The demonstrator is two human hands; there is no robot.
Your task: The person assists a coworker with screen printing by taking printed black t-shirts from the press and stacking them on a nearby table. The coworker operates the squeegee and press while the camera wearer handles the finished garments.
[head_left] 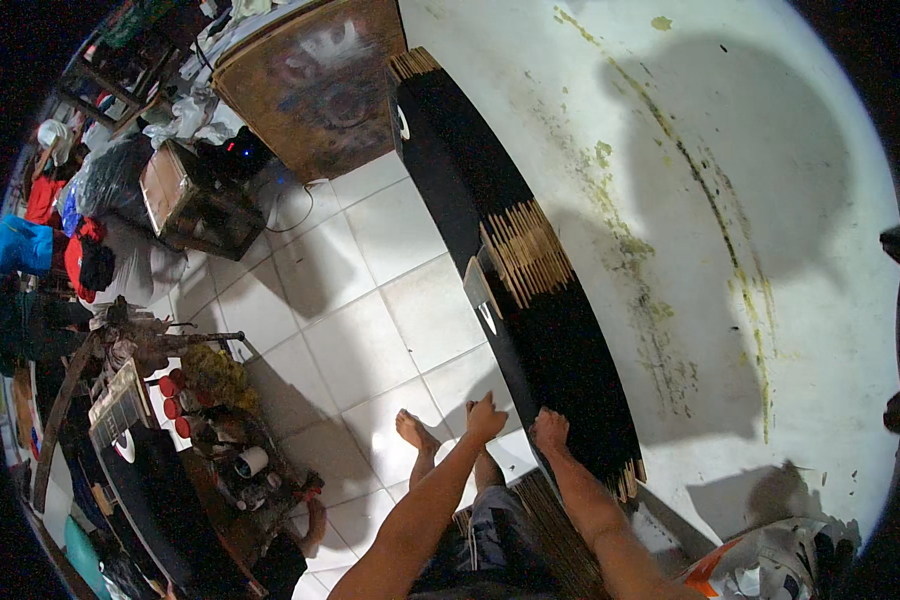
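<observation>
Long stacks of black boards with brown layered edges [573, 370] run along the white wall, the upper stack [435, 130] reaching the brown cabinet. A small pale panel with a white oval [480, 295] shows on their left side. My right hand [552, 430] is closed at the left edge of the near black boards. My left hand [485, 418] has curled fingers just left of it, over the tiled floor; what it holds, if anything, is too small to tell. Below my right forearm are more brown sheets [540, 515], partly hidden.
At left are cluttered shelves with red-lidded containers [173, 405], another black board [160, 500], a metal-framed box [200, 200] and bagged cloth [110, 175]. A brown cabinet [310, 90] stands at the top. My bare feet [415, 428] are on white tiles [320, 280]. A sack [770, 560] lies lower right.
</observation>
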